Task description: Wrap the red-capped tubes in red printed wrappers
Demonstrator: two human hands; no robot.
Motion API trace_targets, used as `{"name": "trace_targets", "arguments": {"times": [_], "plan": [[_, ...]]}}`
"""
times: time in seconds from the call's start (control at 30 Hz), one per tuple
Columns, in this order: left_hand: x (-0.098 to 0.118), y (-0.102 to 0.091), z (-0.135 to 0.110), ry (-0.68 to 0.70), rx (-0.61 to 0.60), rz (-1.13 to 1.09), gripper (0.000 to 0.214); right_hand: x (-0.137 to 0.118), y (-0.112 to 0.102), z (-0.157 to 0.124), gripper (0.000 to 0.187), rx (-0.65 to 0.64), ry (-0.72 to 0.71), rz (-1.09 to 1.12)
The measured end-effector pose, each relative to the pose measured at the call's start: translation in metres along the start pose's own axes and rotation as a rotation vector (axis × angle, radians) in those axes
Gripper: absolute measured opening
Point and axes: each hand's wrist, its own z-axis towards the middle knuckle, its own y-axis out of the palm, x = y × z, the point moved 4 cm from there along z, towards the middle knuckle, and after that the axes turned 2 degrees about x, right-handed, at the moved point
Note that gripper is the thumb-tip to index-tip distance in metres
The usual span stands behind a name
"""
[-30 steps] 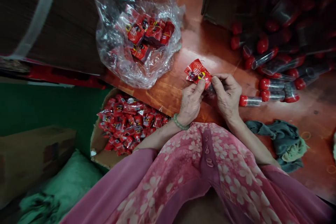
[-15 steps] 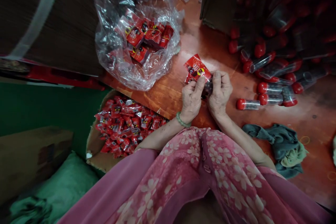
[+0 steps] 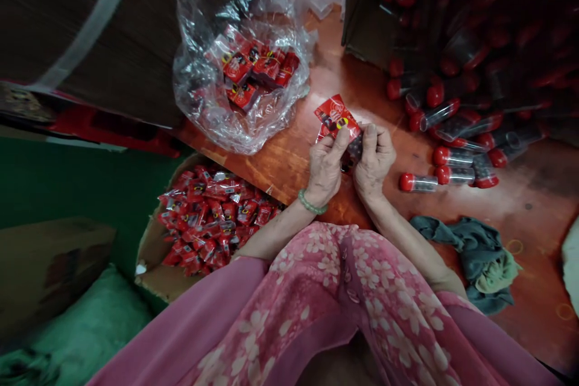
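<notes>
Between both hands is a small red printed plastic packet [image 3: 336, 116] with a clear part through which dark bits show. My left hand [image 3: 325, 166], with a green bead bracelet at the wrist, pinches the packet's near edge, thumb on top. My right hand [image 3: 374, 160] grips its right side, fingers curled in. The packet is tilted above the wooden table [image 3: 266, 166]. Ahead and to the left lies a clear plastic bag [image 3: 244, 132] holding several similar red packets [image 3: 268, 63]. What lies under the thumbs is hidden.
A cardboard box [image 3: 147, 247] full of red packets [image 3: 212, 217] stands below the table's left edge. Red-capped clear tubes [image 3: 455, 157] spill from a dark carton at right. A dark cloth [image 3: 479, 247] and rubber bands lie near right. A sack [image 3: 104, 313] rests lower left.
The view has shifted slightly. Both hands still grip the red packet in nearly the same pose, with only a slight change in its tilt.
</notes>
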Motion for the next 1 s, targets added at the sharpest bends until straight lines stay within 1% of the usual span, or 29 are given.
{"name": "trace_targets", "arguments": {"times": [0.1,0.2,0.37,0.47,0.53,0.6,0.63,0.7,0.77,0.83,1.0], "plan": [[-0.012,0.005,0.000,-0.004,0.021,-0.019,0.033,0.004,-0.001,0.000,0.037,0.053,-0.026,-0.081],[-0.018,0.009,0.000,-0.011,0.041,-0.009,0.032,0.007,-0.004,0.002,0.039,0.058,-0.036,-0.115],[-0.007,0.013,0.000,-0.039,-0.038,-0.061,0.026,0.001,-0.005,0.004,0.033,0.027,-0.083,-0.039],[0.000,0.011,0.000,-0.036,-0.017,-0.105,0.027,-0.002,-0.004,0.003,0.035,-0.020,-0.112,0.004],[0.003,0.008,0.002,-0.039,0.006,-0.100,0.030,-0.002,-0.003,0.003,0.036,-0.099,-0.105,0.050],[0.007,0.004,0.007,-0.048,0.007,-0.083,0.033,-0.001,-0.003,0.002,0.037,-0.196,-0.068,0.129],[0.010,0.002,0.010,-0.048,0.004,-0.079,0.034,0.000,-0.001,0.001,0.040,-0.255,-0.025,0.170],[0.019,-0.003,0.017,-0.029,0.001,-0.085,0.039,0.004,0.002,-0.001,0.046,-0.377,0.101,0.213],[0.027,-0.007,0.023,-0.001,-0.003,-0.096,0.042,0.006,0.006,-0.004,0.049,-0.463,0.205,0.212],[0.031,-0.009,0.024,0.004,-0.023,-0.097,0.044,0.006,0.007,-0.005,0.050,-0.481,0.244,0.210],[0.026,-0.006,0.018,-0.011,-0.052,-0.077,0.048,0.005,0.003,-0.002,0.049,-0.410,0.252,0.257]]}}
